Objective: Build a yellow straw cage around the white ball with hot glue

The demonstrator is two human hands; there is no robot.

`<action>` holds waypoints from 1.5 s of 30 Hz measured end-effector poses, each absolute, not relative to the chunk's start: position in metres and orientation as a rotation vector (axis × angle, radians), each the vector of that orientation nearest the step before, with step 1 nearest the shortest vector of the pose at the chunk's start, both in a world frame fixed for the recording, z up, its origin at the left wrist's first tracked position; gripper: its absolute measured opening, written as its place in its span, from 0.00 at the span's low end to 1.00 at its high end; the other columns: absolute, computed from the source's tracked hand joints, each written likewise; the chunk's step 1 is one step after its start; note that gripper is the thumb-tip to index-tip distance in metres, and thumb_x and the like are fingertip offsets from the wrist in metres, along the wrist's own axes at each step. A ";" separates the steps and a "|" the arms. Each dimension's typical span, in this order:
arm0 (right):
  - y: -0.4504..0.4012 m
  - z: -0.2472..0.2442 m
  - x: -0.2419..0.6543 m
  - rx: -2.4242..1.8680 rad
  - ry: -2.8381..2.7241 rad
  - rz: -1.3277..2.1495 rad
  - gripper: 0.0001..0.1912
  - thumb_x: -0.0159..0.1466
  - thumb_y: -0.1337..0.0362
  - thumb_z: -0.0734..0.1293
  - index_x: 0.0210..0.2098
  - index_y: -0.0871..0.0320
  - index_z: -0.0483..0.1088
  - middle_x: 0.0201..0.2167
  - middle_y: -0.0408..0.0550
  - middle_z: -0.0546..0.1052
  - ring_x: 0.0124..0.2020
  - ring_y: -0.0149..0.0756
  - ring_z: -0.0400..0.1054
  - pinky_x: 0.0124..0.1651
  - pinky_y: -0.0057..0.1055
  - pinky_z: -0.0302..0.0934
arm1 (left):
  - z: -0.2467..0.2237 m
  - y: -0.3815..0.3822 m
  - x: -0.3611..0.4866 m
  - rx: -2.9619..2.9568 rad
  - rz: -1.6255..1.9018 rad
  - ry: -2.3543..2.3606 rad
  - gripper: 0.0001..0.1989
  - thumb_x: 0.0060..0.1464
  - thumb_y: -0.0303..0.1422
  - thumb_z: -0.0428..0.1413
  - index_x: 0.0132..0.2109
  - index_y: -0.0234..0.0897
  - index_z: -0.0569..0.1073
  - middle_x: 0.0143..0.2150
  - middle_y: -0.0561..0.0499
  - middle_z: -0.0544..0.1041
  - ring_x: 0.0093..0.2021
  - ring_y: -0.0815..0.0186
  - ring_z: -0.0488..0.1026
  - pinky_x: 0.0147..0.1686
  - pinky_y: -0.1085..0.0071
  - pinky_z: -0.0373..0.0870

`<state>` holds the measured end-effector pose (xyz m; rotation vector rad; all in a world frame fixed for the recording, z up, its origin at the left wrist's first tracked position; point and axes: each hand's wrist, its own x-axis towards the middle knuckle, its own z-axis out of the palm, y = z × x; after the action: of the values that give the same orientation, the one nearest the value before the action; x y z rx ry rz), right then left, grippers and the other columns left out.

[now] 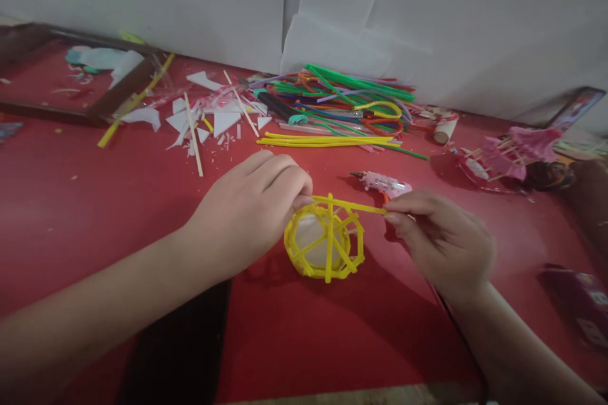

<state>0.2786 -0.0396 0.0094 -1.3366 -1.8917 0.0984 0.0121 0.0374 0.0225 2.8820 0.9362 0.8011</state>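
Note:
A small round wheel frame (329, 247) built of yellow pipe-cleaner-like strips, with spokes and a whitish disc behind them, is held above the red table. My left hand (256, 209) is closed at its upper left rim; the fingertips are partly hidden behind the fist. Along the top of the frame runs a yellow pipe cleaner (368, 207), sticking out to the right. My right hand (441, 240) pinches the free end of this strip between thumb and forefinger. Just behind that hand lies a pink glue gun (384, 183), its nozzle pointing left.
Colourful pipe cleaners (351, 92) lie at the back, with several yellow ones (323, 140) before them. White paper scraps (225, 121) and wooden sticks (194, 136) are left. A brown frame (102, 111) stands far left, a pink stick model (508, 155) right, a dark purple box (577, 300) lower right.

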 end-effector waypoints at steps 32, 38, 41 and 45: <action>-0.047 0.005 0.269 -1.135 -1.993 0.196 0.08 0.66 0.73 0.67 0.38 0.53 0.73 0.31 0.45 0.80 0.33 0.35 0.78 0.37 0.31 0.74 | -0.005 0.029 -0.015 2.577 0.976 0.766 0.06 0.64 0.24 0.51 0.41 0.41 0.69 0.37 0.52 0.77 0.37 0.64 0.74 0.40 0.67 0.70; -0.046 0.001 0.269 -1.133 -2.011 0.160 0.09 0.65 0.74 0.66 0.39 0.54 0.74 0.32 0.46 0.81 0.33 0.35 0.77 0.38 0.32 0.75 | -0.003 0.026 -0.013 2.647 1.006 0.787 0.06 0.64 0.24 0.51 0.41 0.41 0.68 0.37 0.52 0.77 0.37 0.64 0.73 0.40 0.67 0.69; -0.047 0.001 0.268 -1.147 -1.991 0.173 0.08 0.65 0.73 0.67 0.37 0.54 0.74 0.30 0.45 0.80 0.31 0.34 0.76 0.35 0.31 0.74 | -0.006 0.029 -0.015 2.695 1.004 0.710 0.06 0.63 0.24 0.53 0.40 0.40 0.68 0.36 0.51 0.77 0.35 0.64 0.72 0.39 0.66 0.69; -0.048 0.001 0.267 -1.149 -1.991 0.232 0.06 0.64 0.73 0.68 0.36 0.55 0.73 0.28 0.43 0.78 0.28 0.31 0.74 0.33 0.28 0.71 | -0.008 0.032 -0.017 2.672 0.934 0.715 0.06 0.62 0.24 0.53 0.40 0.41 0.69 0.36 0.51 0.77 0.35 0.62 0.72 0.39 0.65 0.69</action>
<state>0.2669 -0.0480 0.0013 -1.1489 -1.9910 0.2323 -0.0173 0.0317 -0.0079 2.6723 0.7146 0.9339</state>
